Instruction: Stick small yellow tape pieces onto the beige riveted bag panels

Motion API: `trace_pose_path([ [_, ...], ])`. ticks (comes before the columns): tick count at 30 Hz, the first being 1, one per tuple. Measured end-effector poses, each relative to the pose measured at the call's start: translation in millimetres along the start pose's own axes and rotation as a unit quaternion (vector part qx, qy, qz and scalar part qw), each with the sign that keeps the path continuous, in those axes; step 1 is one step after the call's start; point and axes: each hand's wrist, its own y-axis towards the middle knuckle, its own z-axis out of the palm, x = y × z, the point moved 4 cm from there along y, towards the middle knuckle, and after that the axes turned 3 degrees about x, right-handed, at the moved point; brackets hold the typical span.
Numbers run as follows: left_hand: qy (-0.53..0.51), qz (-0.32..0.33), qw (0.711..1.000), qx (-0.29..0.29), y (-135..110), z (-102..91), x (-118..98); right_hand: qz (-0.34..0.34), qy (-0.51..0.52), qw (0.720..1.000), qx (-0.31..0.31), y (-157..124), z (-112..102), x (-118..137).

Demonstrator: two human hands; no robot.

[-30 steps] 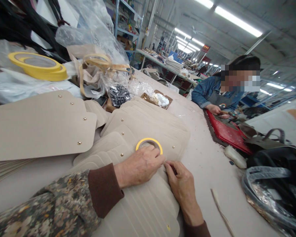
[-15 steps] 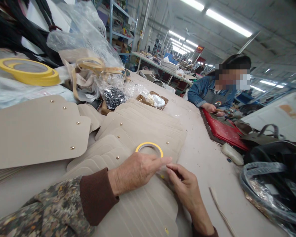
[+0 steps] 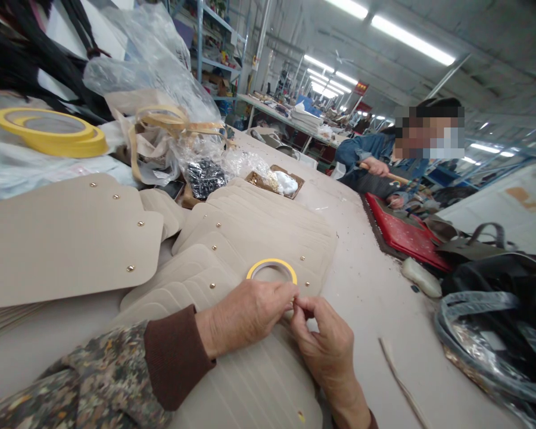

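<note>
My left hand (image 3: 250, 313) and my right hand (image 3: 324, 342) meet fingertip to fingertip over a fanned stack of beige panels (image 3: 259, 238) with small brass studs. Both hands pinch something small between thumb and fingers; I cannot make out what it is. A small yellow tape roll (image 3: 271, 269) lies flat on the panels just beyond my fingertips. My left sleeve is a floral pattern with a brown cuff.
Another beige panel pile (image 3: 67, 238) lies at left. Larger yellow tape rolls (image 3: 49, 128) rest on plastic bags behind it. A bag of dark hardware (image 3: 204, 176) and a small tray (image 3: 277, 179) stand further back. A co-worker (image 3: 384, 164) works over a red mat (image 3: 404, 233). Dark bags (image 3: 495, 298) crowd the right.
My fingertips have drawn together into a pinch beside the small tape roll. The co-worker has raised a wooden handle in one hand.
</note>
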Motion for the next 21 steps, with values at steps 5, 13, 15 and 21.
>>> trace_pose_path([
  [5, 0.029, -0.028, 0.999, 0.001, 4, -2.0, 0, 0.156, 0.103, 0.982, -0.007, 3, 4, -5],
  [13, 0.050, -0.005, 0.993, -0.104, 3, -7.0, -1, 0.393, 0.324, 0.861, 0.012, 8, 16, -9],
  [15, 0.050, 0.000, 0.992, -0.119, 2, -7.6, -1, 0.404, 0.329, 0.854, 0.007, 8, 16, -7],
  [21, 0.034, 0.018, 0.988, -0.148, -1, -7.4, -6, 0.459, 0.371, 0.807, -0.023, 0, 18, -21],
])
